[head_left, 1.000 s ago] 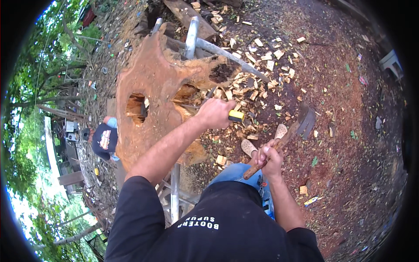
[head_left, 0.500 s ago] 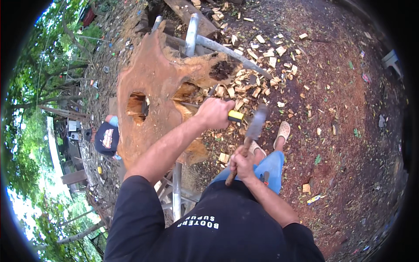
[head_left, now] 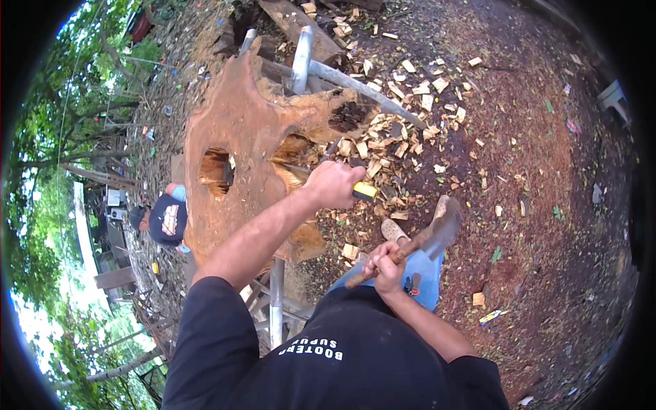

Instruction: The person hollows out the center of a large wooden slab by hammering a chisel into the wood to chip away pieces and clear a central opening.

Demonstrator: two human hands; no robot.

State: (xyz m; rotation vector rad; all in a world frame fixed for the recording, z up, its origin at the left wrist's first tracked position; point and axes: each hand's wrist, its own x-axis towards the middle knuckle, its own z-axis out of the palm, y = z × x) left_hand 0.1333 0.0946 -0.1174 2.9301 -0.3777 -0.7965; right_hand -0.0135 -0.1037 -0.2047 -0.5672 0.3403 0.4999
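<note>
My left hand is closed around a chisel with a yellow and black handle. The chisel's blade reaches left to a pale notch in the edge of a large reddish-brown wood slab. In my right hand, closer to my body, is a hatchet gripped by its wooden handle. Its broad metal head is smeared by motion and stands apart from the chisel, over my leg and foot. The slab also has a squarish hole and a dark rotten hollow.
Metal pipes stand around and under the slab. Wood chips litter the ground beside it and near my clog-shod feet. Beyond the slab's left edge is another person in a dark shirt. A pale plastic object sits far right.
The hatchet head has swung right and toward me, away from the chisel handle. My right hand has turned with it. My left hand and the chisel have barely shifted.
</note>
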